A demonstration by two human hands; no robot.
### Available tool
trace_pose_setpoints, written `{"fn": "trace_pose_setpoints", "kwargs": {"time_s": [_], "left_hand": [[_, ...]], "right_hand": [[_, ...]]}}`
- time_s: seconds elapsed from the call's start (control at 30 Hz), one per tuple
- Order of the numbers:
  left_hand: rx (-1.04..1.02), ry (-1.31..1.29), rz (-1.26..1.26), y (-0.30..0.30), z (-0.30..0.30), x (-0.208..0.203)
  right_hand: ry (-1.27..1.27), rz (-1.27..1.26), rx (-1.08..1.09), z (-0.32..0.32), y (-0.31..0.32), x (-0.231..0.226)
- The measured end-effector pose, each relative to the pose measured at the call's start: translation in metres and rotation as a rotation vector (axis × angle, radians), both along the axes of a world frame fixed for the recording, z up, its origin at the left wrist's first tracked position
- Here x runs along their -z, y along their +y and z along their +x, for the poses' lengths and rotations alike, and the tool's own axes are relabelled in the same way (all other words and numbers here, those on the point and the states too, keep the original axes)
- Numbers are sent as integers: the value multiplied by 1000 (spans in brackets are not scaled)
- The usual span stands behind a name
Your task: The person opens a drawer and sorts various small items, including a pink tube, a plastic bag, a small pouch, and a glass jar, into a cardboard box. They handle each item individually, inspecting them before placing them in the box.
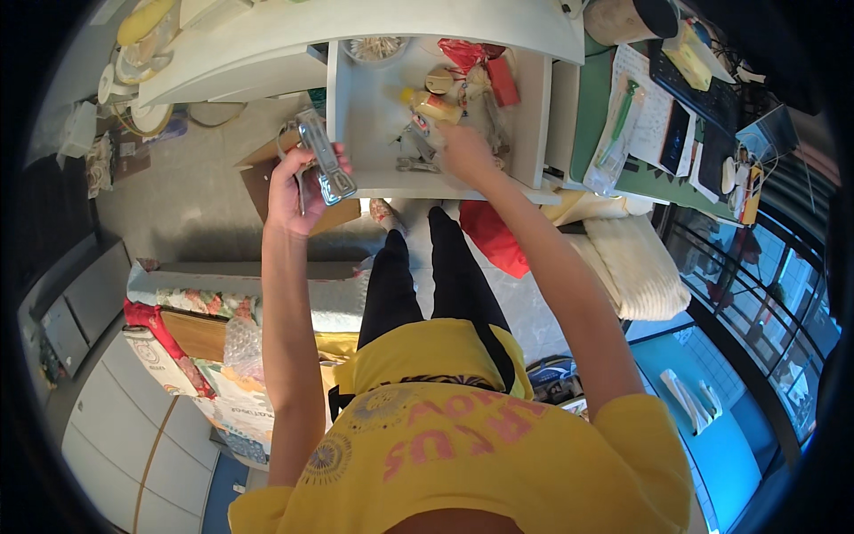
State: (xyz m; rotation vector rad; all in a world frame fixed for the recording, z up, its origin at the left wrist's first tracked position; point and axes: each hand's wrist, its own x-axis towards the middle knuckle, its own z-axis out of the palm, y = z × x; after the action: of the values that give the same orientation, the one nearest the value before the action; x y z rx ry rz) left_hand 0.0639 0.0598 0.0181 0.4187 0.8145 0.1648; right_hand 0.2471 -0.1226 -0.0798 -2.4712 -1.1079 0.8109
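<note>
Raised left of the drawer, my left hand (302, 189) is closed round a long clear plastic case (322, 156) with grey and silvery parts; its exact kind is unclear. A thin strap or cable hangs beside the case. My right hand (469, 157) reaches into the open white drawer (369, 116), fingers bent together over small items; what they pinch is hidden. Just beyond its fingertips lies a small yellowish bottle (439, 108). A metal tool (414, 165) rests near the drawer's front. Farther back are a round tan item (439, 81), a red box (503, 82) and red plastic wrapping (464, 53).
A round tub of cotton swabs (374, 48) sits in the drawer's back left. On the green desktop (587, 133) at right lie papers, a phone (678, 138) and a keyboard (696, 82). A cardboard box (260, 182) stands on the floor at left; a red bag (492, 240) hangs below the drawer.
</note>
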Motion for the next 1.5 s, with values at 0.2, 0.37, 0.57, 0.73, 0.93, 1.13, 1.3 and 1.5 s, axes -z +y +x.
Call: {"fn": "trace_pose_setpoints", "kwargs": {"time_s": [0.2, 0.37, 0.57, 0.73, 0.93, 1.13, 1.3, 1.5], "left_hand": [[-137, 68, 13, -7, -23, 5], [-177, 111, 20, -4, -25, 5], [-171, 40, 45, -3, -30, 5], [-190, 20, -69, -8, -30, 16], [52, 185, 99, -9, 3, 7], [473, 376, 477, 1, 65, 44], [917, 765, 960, 13, 108, 134], [951, 963, 1011, 26, 121, 176]], "right_hand": [[40, -386, -114, -12, 51, -7], [-80, -308, -192, -13, 51, 28], [-76, -301, -77, -2, 48, 25], [-24, -308, -473, -12, 23, 41], [126, -411, -379, -3, 26, 36], [411, -104, 187, 34, -9, -11], [714, 45, 680, 33, -39, -34], [901, 104, 842, 28, -52, -31]]}}
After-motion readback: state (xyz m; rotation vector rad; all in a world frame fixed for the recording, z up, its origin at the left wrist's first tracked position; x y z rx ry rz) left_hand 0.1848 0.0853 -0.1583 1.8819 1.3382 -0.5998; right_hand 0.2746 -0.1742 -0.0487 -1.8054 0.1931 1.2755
